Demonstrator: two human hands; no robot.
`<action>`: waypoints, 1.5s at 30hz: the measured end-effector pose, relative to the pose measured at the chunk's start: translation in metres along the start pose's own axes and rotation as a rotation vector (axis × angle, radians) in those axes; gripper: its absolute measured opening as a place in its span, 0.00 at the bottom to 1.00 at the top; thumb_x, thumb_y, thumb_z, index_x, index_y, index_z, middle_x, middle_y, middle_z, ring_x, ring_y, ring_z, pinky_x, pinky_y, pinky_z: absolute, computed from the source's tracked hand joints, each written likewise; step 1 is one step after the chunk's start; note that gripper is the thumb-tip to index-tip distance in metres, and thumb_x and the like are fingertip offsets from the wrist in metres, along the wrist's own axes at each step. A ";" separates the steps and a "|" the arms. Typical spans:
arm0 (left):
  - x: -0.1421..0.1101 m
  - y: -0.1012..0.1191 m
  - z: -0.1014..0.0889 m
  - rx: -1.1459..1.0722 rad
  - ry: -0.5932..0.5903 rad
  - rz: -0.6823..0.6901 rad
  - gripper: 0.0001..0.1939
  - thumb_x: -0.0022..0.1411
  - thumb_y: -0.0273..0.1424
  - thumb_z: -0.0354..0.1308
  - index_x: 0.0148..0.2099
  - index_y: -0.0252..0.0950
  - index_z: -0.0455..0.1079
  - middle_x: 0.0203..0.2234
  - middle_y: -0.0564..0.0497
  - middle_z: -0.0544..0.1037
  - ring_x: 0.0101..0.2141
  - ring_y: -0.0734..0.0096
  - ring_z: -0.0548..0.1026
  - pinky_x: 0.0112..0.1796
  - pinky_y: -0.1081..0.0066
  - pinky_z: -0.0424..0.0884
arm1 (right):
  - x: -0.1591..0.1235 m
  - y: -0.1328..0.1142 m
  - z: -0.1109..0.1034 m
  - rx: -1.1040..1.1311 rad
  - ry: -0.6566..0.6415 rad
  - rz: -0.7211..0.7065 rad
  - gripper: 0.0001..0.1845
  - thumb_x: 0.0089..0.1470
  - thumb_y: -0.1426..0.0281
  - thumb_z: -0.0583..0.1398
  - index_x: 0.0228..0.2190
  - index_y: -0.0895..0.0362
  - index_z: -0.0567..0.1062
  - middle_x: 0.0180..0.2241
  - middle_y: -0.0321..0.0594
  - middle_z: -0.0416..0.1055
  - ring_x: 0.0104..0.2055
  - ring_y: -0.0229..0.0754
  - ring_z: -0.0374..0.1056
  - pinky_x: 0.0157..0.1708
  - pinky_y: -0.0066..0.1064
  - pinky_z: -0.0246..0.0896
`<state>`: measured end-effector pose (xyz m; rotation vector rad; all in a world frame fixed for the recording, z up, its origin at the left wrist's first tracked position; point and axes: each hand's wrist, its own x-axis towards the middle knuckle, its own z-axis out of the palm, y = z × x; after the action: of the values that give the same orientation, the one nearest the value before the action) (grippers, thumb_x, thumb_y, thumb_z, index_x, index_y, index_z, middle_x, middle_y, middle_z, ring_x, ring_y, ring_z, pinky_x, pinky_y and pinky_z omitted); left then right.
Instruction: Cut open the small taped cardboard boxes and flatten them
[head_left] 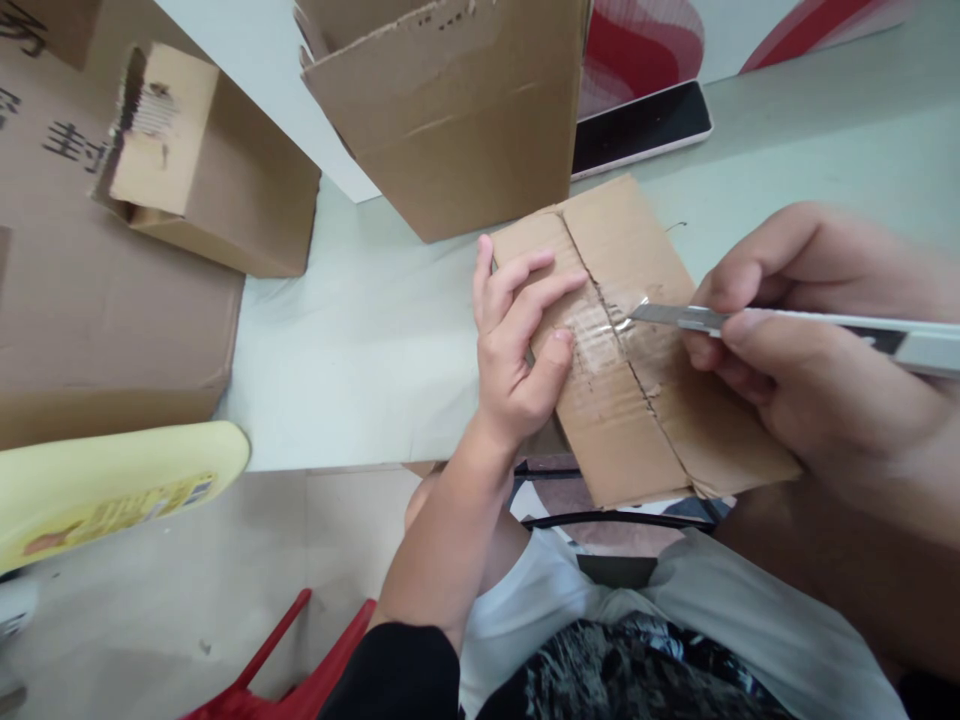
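Note:
A brown cardboard box (pixel 600 430) lies tilted at the table's front edge, its two top flaps meeting along a seam. Clear tape (pixel 592 335) crosses the middle of that seam. My left hand (pixel 521 345) rests on the box's left flap with fingers spread and thumb flat on the cardboard. From the right, my right hand (pixel 795 330) grips a white utility knife (pixel 814 325), fingers closed round its handle. The blade is out, and its tip is at the tape just right of the seam. Whether the tip has pierced the tape I cannot tell.
Behind the box stands a taller open carton (pixel 465 120), with a black-screened phone (pixel 645 128) to its right. A smaller carton (pixel 255 180) and a large printed carton (pixel 150 320) are at the left. A yellow bottle (pixel 120 490) and red chair (pixel 300 680) are nearer me.

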<state>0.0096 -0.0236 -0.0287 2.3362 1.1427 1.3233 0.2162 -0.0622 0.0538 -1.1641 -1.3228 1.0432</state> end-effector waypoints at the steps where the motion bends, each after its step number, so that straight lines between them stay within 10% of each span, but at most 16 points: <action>1: 0.000 0.000 0.000 0.004 0.002 0.004 0.27 0.76 0.53 0.41 0.62 0.46 0.69 0.58 0.46 0.75 0.65 0.51 0.71 0.74 0.38 0.46 | 0.000 0.000 0.000 0.004 -0.001 -0.011 0.09 0.49 0.78 0.59 0.27 0.50 0.73 0.22 0.32 0.68 0.20 0.35 0.57 0.18 0.31 0.45; 45: 0.001 0.000 -0.002 -0.028 -0.002 0.024 0.25 0.77 0.51 0.42 0.62 0.46 0.68 0.59 0.47 0.74 0.64 0.52 0.72 0.75 0.39 0.45 | 0.002 -0.005 0.004 -0.027 0.060 0.045 0.09 0.50 0.76 0.60 0.24 0.48 0.71 0.20 0.30 0.68 0.18 0.36 0.57 0.18 0.31 0.45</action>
<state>0.0084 -0.0234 -0.0268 2.3379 1.0922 1.3364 0.2116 -0.0611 0.0590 -1.2415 -1.2725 1.0183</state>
